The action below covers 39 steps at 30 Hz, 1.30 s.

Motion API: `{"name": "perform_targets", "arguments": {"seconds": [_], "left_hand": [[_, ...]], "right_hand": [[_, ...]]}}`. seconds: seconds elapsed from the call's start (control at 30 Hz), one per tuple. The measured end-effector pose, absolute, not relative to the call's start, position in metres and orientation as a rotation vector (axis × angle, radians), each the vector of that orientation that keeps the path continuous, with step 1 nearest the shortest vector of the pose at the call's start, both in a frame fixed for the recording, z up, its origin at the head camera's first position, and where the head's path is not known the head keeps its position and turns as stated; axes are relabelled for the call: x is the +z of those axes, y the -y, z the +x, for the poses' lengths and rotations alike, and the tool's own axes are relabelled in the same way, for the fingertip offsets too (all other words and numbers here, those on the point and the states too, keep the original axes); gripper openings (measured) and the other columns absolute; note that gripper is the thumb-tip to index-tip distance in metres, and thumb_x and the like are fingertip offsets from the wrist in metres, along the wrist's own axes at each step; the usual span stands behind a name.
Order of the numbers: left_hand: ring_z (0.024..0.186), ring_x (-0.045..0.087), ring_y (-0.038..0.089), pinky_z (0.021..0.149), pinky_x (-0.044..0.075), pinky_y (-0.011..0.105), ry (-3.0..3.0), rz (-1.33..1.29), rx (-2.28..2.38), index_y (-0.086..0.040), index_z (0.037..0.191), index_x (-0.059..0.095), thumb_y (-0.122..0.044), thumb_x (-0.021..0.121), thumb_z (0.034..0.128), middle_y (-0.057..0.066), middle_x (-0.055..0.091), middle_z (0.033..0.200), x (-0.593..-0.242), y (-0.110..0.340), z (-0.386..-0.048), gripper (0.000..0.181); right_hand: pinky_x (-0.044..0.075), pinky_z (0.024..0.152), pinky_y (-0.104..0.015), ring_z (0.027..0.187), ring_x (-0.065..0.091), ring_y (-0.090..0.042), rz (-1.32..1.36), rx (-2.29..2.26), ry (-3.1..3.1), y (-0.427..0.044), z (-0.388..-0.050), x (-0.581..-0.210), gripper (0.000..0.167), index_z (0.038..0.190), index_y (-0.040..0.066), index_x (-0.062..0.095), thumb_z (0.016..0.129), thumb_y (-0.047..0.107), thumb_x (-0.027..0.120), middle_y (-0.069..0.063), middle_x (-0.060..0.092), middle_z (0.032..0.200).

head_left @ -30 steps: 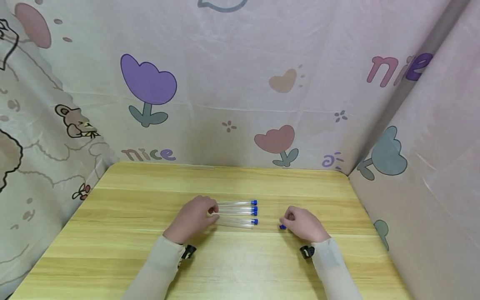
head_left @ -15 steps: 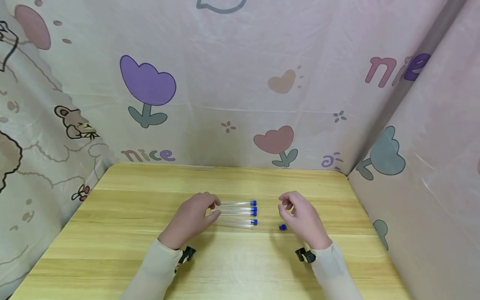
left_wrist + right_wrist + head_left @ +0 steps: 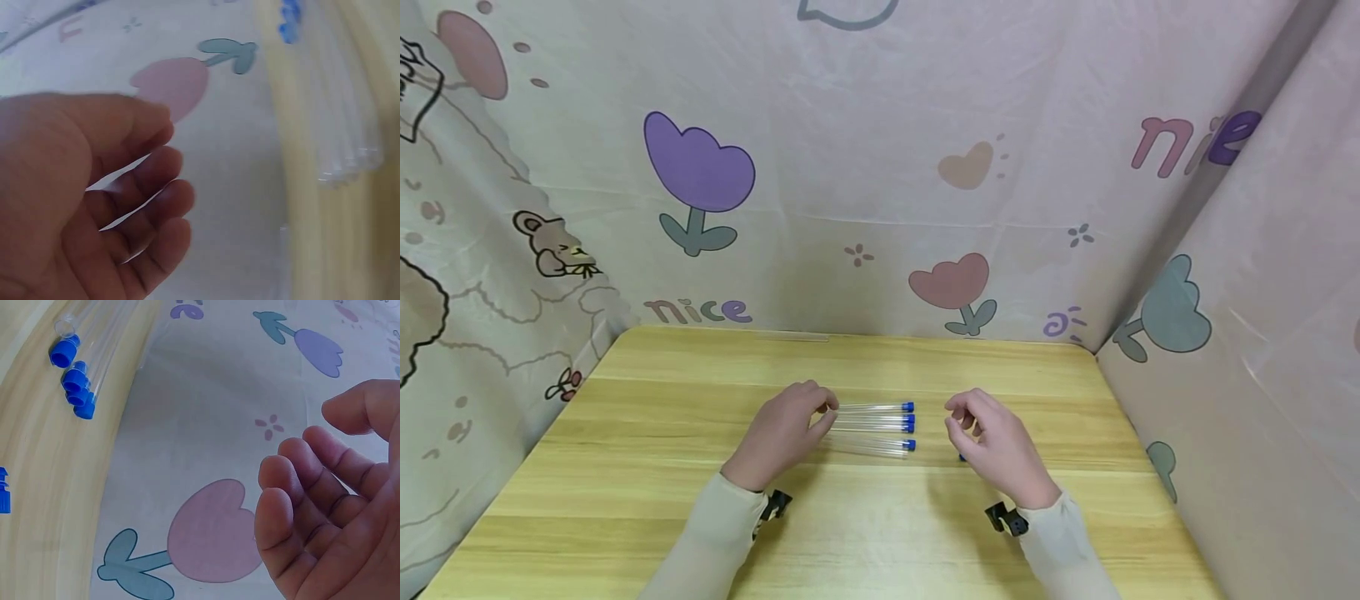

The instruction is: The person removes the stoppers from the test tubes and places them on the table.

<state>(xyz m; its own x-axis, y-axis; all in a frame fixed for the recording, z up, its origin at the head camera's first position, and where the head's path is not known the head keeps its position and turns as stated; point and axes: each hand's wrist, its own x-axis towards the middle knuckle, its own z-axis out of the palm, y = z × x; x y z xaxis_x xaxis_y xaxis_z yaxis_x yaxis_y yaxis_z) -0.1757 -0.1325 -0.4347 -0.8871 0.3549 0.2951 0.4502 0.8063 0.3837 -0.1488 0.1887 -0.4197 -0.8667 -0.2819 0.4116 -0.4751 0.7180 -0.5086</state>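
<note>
Several clear test tubes (image 3: 868, 422) lie side by side on the table, their blue caps (image 3: 75, 378) pointing right. The nearest tube (image 3: 880, 455) has a bare open end. My left hand (image 3: 781, 433) hovers at the tubes' left ends, fingers loosely bent and holding nothing, as the left wrist view confirms. To the right of the caps, my right hand (image 3: 1003, 450) hangs above the table with relaxed fingers and nothing in it. Below its fingertips lies a loose blue cap (image 3: 4, 492), mostly hidden by the hand in the head view.
The wooden table (image 3: 625, 500) runs back to a printed curtain (image 3: 820, 167), with more curtain at both sides. Along the table's rear edge lies a thin clear strip or tube (image 3: 793, 337).
My right hand has come off the loose cap, risen, loosened its fingers and drifted slightly left. My left hand has lifted a little from the tube ends. The tubes stay put.
</note>
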Motion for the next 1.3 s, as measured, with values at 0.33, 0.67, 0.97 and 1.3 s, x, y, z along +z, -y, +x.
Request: {"name": "perform_targets", "arguments": {"seconds": [0.33,0.67,0.97,1.3], "left_hand": [[0.079,0.057,0.014,0.073,0.054,0.033,2.866,-0.541,-0.562,-0.014,0.093,0.078,-0.013,0.074,0.0957,-0.004,0.065,0.085,-0.479,0.138,-0.198,0.005],[0.081,0.059,0.016,0.076,0.055,0.036,2.93,-0.551,-0.573,-0.014,0.091,0.08,-0.017,0.081,0.091,-0.005,0.066,0.085,-0.487,0.138,-0.198,0.004],[0.082,0.061,0.015,0.079,0.055,0.036,2.943,-0.595,-0.592,-0.018,0.086,0.08,-0.016,0.083,0.0886,-0.007,0.067,0.083,-0.488,0.136,-0.196,0.005],[0.082,0.061,0.015,0.079,0.055,0.036,2.963,-0.596,-0.607,-0.018,0.086,0.079,-0.015,0.082,0.0896,-0.007,0.066,0.084,-0.491,0.136,-0.198,0.005]], "right_hand": [[0.052,0.07,-0.023,0.083,0.058,-0.007,0.617,0.893,2.643,-0.187,-0.15,-0.423,0.011,0.107,0.019,0.069,0.097,0.013,0.069,0.016,0.057,0.091],[0.052,0.069,-0.025,0.083,0.058,-0.007,0.628,0.892,2.653,-0.187,-0.15,-0.424,0.011,0.107,0.019,0.069,0.097,0.014,0.069,0.016,0.058,0.092],[0.051,0.069,-0.023,0.083,0.058,-0.009,0.631,0.908,2.677,-0.186,-0.15,-0.424,0.01,0.107,0.02,0.069,0.098,0.015,0.069,0.016,0.058,0.092],[0.051,0.069,-0.023,0.082,0.059,-0.01,0.628,0.911,2.699,-0.186,-0.15,-0.424,0.009,0.106,0.02,0.069,0.098,0.016,0.069,0.017,0.057,0.092]]}}
